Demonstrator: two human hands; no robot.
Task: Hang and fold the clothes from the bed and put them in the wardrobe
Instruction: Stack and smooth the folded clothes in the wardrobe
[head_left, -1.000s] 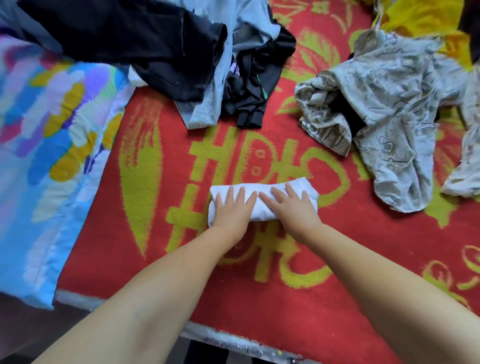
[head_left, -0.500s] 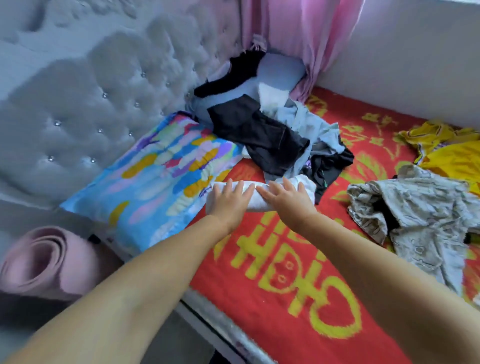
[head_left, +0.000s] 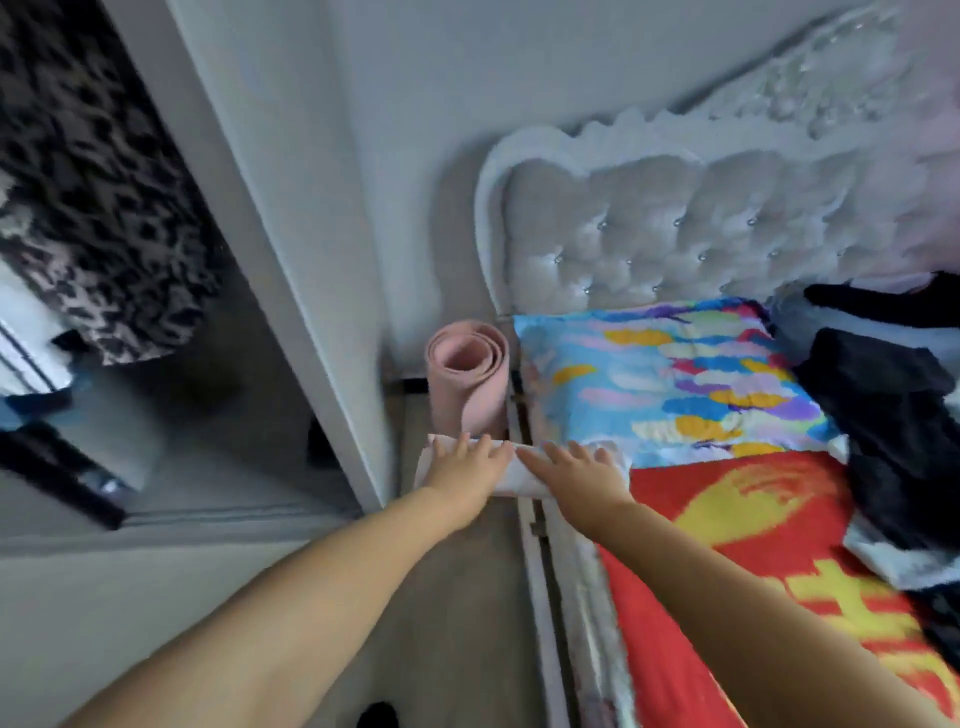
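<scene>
A folded white garment (head_left: 514, 479) is off the bed, in the air over the floor beside the bed's edge. My left hand (head_left: 467, 467) holds its left end and my right hand (head_left: 576, 475) its right end. The fingers lie flat on top; the thumbs are hidden underneath. The open wardrobe (head_left: 156, 415) is at the left, with a leopard-print garment (head_left: 98, 218) hanging inside. More dark clothes (head_left: 893, 415) lie heaped on the bed at the right.
The wardrobe's white side panel (head_left: 291, 260) stands between the opening and the bed. A rolled pink mat (head_left: 467, 379) stands on the floor just beyond my hands. A colourful pillow (head_left: 675, 379), a red and yellow blanket (head_left: 727, 519) and a tufted headboard (head_left: 675, 234) are at the right.
Both hands lifted the folded white garment from the red blanket and carried it left, past the pillow and off the bed. My view swung left to the wardrobe.
</scene>
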